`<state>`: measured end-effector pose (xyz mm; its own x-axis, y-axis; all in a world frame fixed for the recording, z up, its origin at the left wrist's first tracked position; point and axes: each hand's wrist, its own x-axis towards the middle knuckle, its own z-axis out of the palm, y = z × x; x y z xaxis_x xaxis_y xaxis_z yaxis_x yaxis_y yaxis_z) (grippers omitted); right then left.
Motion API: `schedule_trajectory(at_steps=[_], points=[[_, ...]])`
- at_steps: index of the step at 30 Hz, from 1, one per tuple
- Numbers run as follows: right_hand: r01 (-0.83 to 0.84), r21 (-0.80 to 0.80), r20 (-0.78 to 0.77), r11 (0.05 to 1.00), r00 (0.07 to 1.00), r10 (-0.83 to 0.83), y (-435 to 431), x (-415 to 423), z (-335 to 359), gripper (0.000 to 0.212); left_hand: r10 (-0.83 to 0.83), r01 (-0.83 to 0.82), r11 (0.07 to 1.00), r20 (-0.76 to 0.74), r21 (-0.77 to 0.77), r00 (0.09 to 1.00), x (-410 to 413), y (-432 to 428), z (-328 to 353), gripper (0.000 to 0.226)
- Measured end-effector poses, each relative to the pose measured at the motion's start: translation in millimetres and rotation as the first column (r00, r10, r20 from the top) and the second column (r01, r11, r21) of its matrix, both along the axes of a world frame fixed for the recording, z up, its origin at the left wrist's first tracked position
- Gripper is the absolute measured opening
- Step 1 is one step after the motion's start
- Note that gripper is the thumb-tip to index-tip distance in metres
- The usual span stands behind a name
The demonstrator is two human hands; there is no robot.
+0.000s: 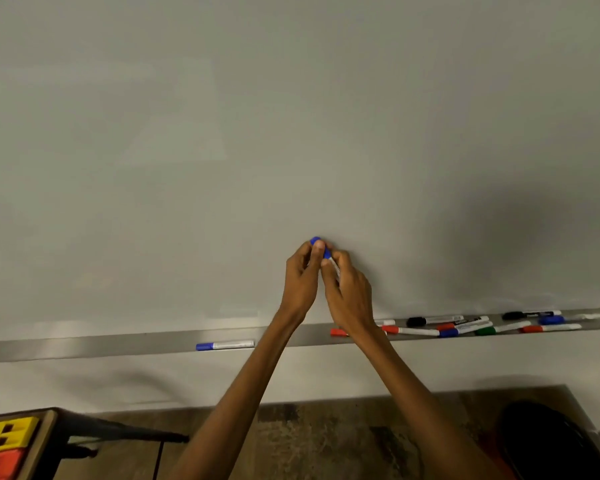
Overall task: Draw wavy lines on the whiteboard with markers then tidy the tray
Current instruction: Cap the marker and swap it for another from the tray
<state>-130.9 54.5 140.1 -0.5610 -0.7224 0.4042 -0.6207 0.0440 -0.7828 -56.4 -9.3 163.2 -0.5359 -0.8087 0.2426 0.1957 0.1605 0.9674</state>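
A large blank whiteboard [291, 133] fills the view, with no lines on it. In front of its lower middle, both hands hold one blue-capped marker [321, 247]. My left hand [302, 275] pinches the blue cap. My right hand [347, 292] grips the white barrel just below it. The grey tray [118, 346] runs along the board's bottom edge. One blue-capped marker [225, 345] lies alone on it left of my arms. Several markers [465, 325] with red, black, blue and green caps lie scattered on the tray at the right.
A box with yellow and red blocks [4, 445] sits at the bottom left on a dark stand. A round black object [551, 441] stands on the wooden floor at the bottom right.
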Motion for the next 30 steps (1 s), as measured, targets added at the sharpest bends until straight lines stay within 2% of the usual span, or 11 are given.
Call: schedule_trajectory(at_steps=[5,9,13,17,22,26,30], points=[[0.028,-0.128,-0.089,0.991,0.995,-0.04,-2.0,10.0,69.2,0.046,-0.085,0.078,0.996,-0.151,-0.05,0.985,2.9,4.3,71.8,0.03],[0.097,-0.242,-0.047,0.966,0.993,-0.111,-4.2,21.1,106.4,0.041,-0.115,0.092,0.99,-0.239,-0.102,0.964,5.0,11.6,113.9,0.033],[0.092,-0.305,-0.022,0.948,0.994,-0.104,-2.2,27.2,138.0,0.035,-0.15,0.113,0.984,-0.304,-0.136,0.941,10.0,18.3,142.6,0.032],[0.042,-0.284,0.013,0.958,0.999,-0.04,1.8,34.0,168.8,0.031,-0.137,0.094,0.986,-0.351,-0.138,0.926,15.9,21.4,164.9,0.032],[-0.007,-0.247,0.087,0.969,0.996,0.029,10.3,40.7,199.0,0.038,-0.076,0.021,0.99,-0.391,-0.142,0.917,20.9,32.3,187.3,0.032],[0.064,-0.214,0.083,0.975,0.995,-0.047,12.6,46.0,210.7,0.034,-0.07,0.024,0.993,-0.405,-0.117,0.912,21.0,34.7,197.6,0.034],[0.178,-0.193,-0.027,0.965,0.982,-0.186,19.2,50.8,215.3,0.034,-0.087,0.04,0.992,-0.416,-0.122,0.905,23.2,28.8,200.4,0.036]])
